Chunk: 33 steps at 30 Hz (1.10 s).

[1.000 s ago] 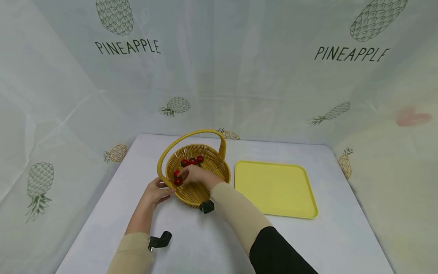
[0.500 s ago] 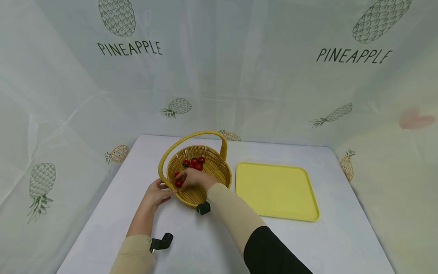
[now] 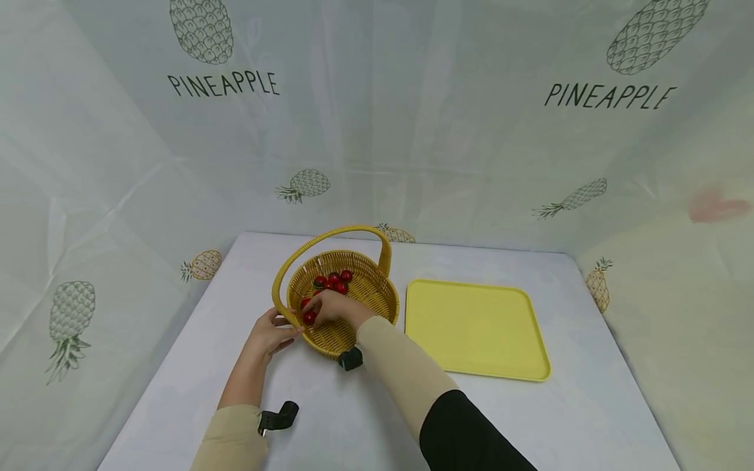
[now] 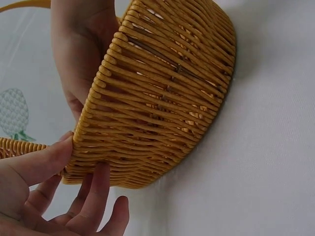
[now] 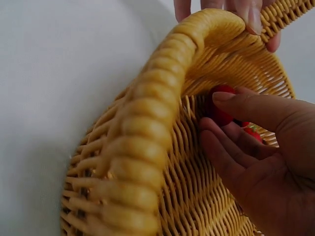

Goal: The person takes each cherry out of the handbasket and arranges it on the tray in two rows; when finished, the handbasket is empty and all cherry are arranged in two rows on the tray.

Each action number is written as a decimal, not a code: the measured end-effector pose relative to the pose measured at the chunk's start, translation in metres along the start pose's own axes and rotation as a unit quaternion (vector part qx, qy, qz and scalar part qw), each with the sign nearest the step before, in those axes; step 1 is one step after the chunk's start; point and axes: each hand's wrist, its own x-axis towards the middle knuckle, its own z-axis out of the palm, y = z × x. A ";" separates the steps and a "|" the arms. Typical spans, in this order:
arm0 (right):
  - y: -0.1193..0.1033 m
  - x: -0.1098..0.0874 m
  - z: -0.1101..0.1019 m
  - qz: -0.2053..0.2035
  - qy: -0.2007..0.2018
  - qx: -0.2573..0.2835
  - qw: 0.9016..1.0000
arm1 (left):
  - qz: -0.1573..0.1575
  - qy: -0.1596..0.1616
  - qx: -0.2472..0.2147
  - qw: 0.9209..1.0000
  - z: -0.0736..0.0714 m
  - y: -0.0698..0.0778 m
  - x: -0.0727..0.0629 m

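Note:
A round yellow-brown wicker basket [image 3: 377,294] with a tall handle stands on the table. My left hand [image 3: 271,335] grips its rim at the near left, by the handle's foot; in the left wrist view the thumb [image 4: 51,155] lies on the rim and fingers touch the outer wall. Inside the basket, my right hand [image 3: 337,306] pinches a cherry tomato [image 5: 216,114] between thumb and fingers. Another tomato [image 5: 253,132] with a green top shows behind those fingers. Several more red tomatoes [image 3: 334,279] lie towards the basket's back left; the hand partly hides others.
A flat yellow tray [image 3: 477,329] lies on the white table [image 3: 330,418], right of the basket. Pineapple-print sheeting [image 3: 412,131] hangs behind and at both sides. The basket's handle [image 3: 330,230] arches over its left and back.
More tomatoes show beside the back-left group than a second ago. My right hand has shifted slightly inside the basket, while my left hand stays at the rim.

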 end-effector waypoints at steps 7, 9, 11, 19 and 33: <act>0.005 -0.009 -0.008 -0.016 0.009 0.019 1.000 | 0.001 -0.003 0.007 1.000 0.002 0.003 -0.001; 0.007 -0.012 -0.011 -0.025 0.012 0.020 0.999 | 0.002 -0.006 0.009 1.000 0.003 0.003 -0.001; 0.009 -0.014 -0.013 -0.031 0.014 0.020 0.999 | 0.001 -0.008 0.007 1.000 0.003 0.003 -0.001; 0.015 -0.026 -0.021 -0.040 0.015 0.038 0.998 | 0.000 -0.007 0.004 1.000 0.003 0.000 0.000; 0.023 -0.068 -0.039 -0.067 0.033 0.016 0.997 | 0.006 -0.013 0.010 1.000 0.004 0.000 -0.004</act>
